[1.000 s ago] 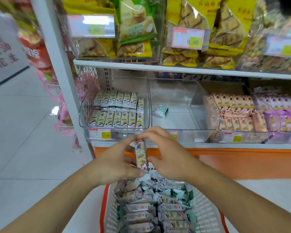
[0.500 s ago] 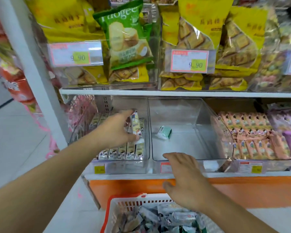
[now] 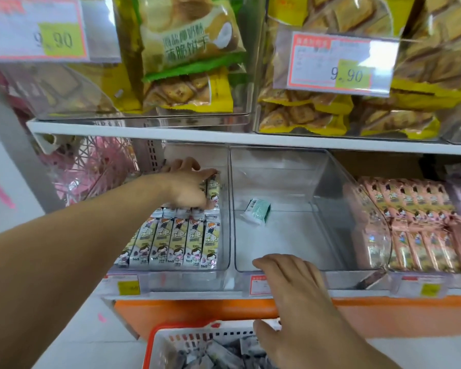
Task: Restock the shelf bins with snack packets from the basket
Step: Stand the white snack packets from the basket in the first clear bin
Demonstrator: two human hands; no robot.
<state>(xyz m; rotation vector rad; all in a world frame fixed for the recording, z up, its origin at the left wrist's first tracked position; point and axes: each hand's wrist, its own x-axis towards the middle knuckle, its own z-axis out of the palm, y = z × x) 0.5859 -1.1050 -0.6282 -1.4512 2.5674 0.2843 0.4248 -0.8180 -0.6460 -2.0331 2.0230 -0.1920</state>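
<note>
My left hand (image 3: 186,186) reaches deep into the left clear shelf bin (image 3: 224,230) and grips a yellow snack packet (image 3: 213,193) at the back right of the bin. Rows of matching packets (image 3: 176,241) fill the bin's front. My right hand (image 3: 290,286) rests with straight fingers on the front rim of the middle clear bin (image 3: 330,209), which holds one small green packet (image 3: 257,210). The orange and white basket (image 3: 176,339) with grey packets sits below, at the bottom edge of the view.
A bin of pink packets (image 3: 415,225) stands to the right. The upper shelf (image 3: 224,135) carries bins of large yellow and green biscuit bags (image 3: 189,49) with price tags. Pink wire baskets (image 3: 96,166) hang at the left. An orange panel (image 3: 197,312) runs under the shelf.
My left hand carried a packet from above the basket up into the left bin and pushed it to the back. My right hand left the packet and moved to the middle bin's rim.
</note>
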